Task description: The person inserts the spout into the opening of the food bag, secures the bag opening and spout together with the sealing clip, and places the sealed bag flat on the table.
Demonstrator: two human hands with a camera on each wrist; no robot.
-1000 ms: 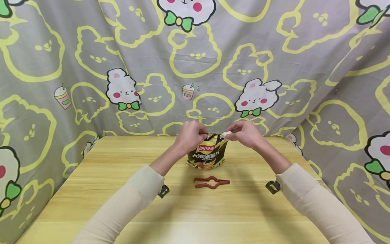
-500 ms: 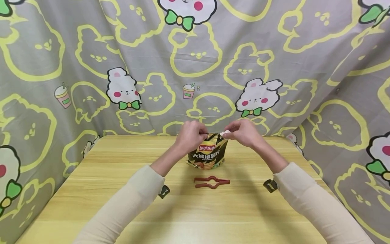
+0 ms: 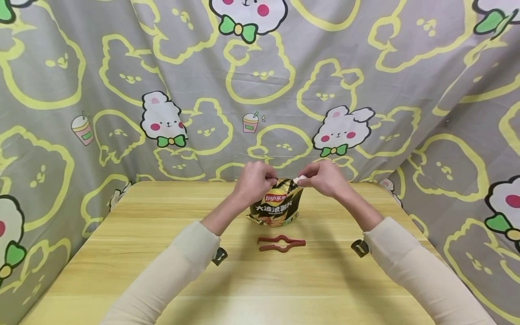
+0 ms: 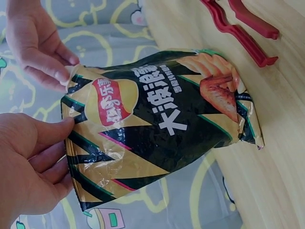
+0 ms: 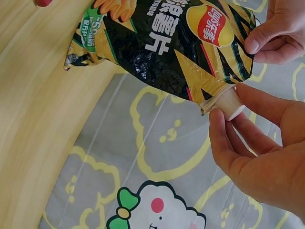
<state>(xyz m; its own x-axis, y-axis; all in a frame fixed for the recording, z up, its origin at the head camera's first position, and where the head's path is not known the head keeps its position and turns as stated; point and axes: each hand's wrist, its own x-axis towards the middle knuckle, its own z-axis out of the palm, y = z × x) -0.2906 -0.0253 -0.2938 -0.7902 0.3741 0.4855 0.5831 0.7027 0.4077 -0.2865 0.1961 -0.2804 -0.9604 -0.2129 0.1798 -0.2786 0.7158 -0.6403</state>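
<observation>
Lay's bag held by its top edge, standing on a wood-grain table

A person's left hand pinches the top edge of the bag, thumb in front and the other fingers partly hidden behind it. The right hand pinches a small white piece, short and rounded like a cap, against the bag's other top corner. That corner is covered by the white piece and fingertips, so whether the piece is fixed to the bag cannot be told. In the right wrist view the top of the frame cuts off part of the bag.

The bag is black and gold, with a red and yellow badge reading "Lay's 乐事" and, below it, large white characters, "大波浪薯片". Smaller print beneath is too fine to read. Wavy crisps and a browned chicken wing are pictured near the base.

The bag stands near the far side of the pale yellow table. Just in front of it lies a red two-armed tool, cut off at the top in the left wrist view. Cream sleeves cover both forearms. Grey cloth hangs behind and to the sides, printed with yellow outlined rabbits, white rabbits in green bows and pink drink cups.
</observation>
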